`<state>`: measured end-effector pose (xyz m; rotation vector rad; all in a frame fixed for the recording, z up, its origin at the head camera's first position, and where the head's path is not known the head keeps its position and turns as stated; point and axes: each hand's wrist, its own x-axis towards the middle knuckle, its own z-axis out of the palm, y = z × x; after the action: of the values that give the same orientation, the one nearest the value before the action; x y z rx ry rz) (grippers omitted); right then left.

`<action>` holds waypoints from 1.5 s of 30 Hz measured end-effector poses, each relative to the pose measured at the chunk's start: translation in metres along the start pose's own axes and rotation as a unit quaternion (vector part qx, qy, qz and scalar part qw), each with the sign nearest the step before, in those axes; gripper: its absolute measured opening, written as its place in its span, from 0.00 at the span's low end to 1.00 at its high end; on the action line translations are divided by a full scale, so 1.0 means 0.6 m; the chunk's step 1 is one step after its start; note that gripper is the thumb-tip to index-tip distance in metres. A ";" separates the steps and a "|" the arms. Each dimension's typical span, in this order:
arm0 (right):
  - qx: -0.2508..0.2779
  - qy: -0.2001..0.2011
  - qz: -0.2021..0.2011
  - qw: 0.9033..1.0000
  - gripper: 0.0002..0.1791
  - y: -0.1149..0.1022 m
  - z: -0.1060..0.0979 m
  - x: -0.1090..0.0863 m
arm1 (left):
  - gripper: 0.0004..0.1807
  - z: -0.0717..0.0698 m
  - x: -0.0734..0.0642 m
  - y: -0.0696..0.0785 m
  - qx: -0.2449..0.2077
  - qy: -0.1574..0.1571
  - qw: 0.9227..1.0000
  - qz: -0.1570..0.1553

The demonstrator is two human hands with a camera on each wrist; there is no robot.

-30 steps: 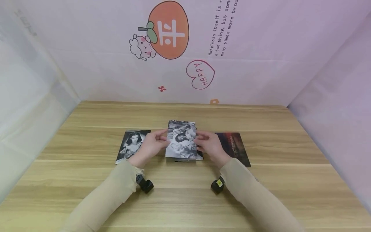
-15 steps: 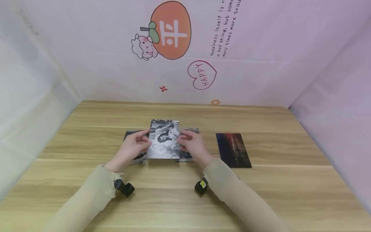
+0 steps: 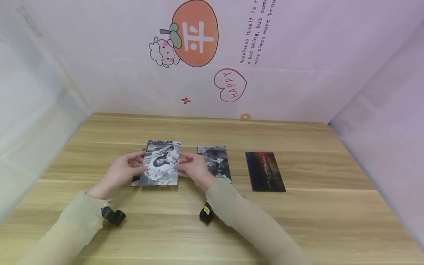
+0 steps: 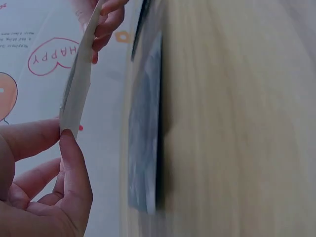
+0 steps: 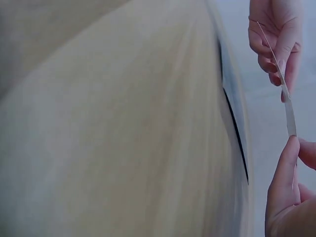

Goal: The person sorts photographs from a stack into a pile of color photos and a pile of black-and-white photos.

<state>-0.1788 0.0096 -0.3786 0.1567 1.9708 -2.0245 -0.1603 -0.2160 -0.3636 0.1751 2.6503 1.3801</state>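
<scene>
A black-and-white photo card (image 3: 161, 163) of a reclining figure is held above the table at the left, pinched at its two side edges. My left hand (image 3: 120, 171) grips the left edge between thumb and fingers, while my right hand (image 3: 195, 169) pinches the right edge. Under it lies another photo card (image 4: 145, 133), mostly hidden in the head view with just a dark sliver showing. From the left wrist, the held card appears edge-on, with a gap between it and the card below.
To the right of my right hand lies a black-and-white photo card (image 3: 216, 162) on the wooden table (image 3: 185, 228). Further right is a dark card with red and blue tones (image 3: 265, 171). A printed white cloth (image 3: 281, 92) hangs behind the table.
Both hands have carried the held photo card leftward, from over the middle card to over the left one. The middle card is now uncovered; the left one is mostly covered.
</scene>
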 end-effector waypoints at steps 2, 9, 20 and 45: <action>-0.005 -0.005 0.001 1.000 0.31 0.003 0.012 0.005 | 0.35 -0.006 -0.003 -0.005 0.013 0.003 1.000 -0.004; -0.035 0.002 0.008 0.999 0.31 0.008 0.036 0.021 | 0.36 -0.019 0.000 -0.015 0.040 0.001 0.999 -0.005; -0.052 -0.001 0.021 0.998 0.33 0.005 0.048 0.036 | 0.36 -0.032 0.017 -0.030 0.093 -0.015 0.996 -0.001; -0.101 -0.040 0.021 0.994 0.31 0.005 0.038 0.036 | 0.37 -0.028 0.028 -0.036 0.114 -0.053 0.992 0.007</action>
<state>-0.1951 -0.0163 -0.3870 0.0691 2.0868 -1.7637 -0.1808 -0.2390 -0.3730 0.2846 2.7160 1.0362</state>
